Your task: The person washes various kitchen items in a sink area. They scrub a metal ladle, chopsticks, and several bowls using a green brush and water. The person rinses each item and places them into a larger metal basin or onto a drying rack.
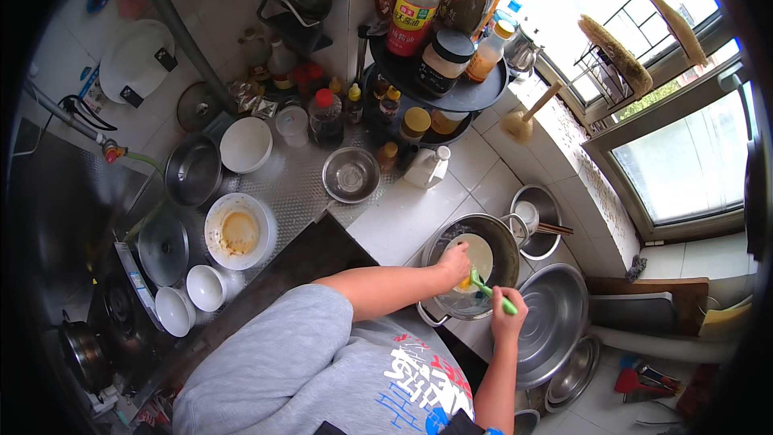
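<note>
My right hand (pixel 507 317) grips the bright green handle of a cleaning brush (pixel 482 285). The brush reaches down into a large two-handled stainless steel pot (pixel 508 248). Inside the pot is a white round dish (pixel 480 249), held by my left hand (pixel 454 264) at its near left side. The brush head is at the dish's lower edge, beside a small yellow patch. My hand and the brush hide part of the dish. Some liquid seems to lie at the bottom of the pot.
Right of the pot stand a wide steel basin (pixel 552 332) and a steel bowl (pixel 546 211) with chopsticks. A white jug (pixel 427 167) and a tiered rack (pixel 374 72) of bottles are behind. At left are a stained white bowl (pixel 240 232) and two small bowls (pixel 205 288).
</note>
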`<state>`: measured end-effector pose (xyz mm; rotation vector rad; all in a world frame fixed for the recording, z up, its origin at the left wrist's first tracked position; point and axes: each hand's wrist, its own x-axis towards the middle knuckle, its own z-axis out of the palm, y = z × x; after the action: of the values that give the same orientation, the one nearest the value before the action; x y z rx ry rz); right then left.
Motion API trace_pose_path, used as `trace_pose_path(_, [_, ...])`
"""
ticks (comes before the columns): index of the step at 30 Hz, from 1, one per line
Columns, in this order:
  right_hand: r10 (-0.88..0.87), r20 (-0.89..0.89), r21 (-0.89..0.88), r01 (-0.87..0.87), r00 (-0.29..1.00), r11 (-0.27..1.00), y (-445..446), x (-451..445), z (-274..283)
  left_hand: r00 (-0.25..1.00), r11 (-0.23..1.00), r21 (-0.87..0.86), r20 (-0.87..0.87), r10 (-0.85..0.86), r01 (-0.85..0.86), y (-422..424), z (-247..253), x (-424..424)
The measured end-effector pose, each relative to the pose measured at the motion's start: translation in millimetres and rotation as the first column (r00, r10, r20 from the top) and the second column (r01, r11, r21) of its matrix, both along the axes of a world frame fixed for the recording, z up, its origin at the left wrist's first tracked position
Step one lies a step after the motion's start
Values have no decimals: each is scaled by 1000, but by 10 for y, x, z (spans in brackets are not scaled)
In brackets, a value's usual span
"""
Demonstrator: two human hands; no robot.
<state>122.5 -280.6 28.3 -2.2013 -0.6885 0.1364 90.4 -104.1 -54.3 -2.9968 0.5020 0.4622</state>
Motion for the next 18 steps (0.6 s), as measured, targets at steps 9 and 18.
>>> trace_pose_path(9, [-135, -297, 47, 155, 945, 987, -197, -54, -34, 980, 966, -166, -34, 197, -200, -256, -161, 43])
trace_pose_path(18, [215, 52, -59, -212, 975, 976, -78, -220, 72, 997, 986, 168, -75, 32, -19, -270, -148, 166])
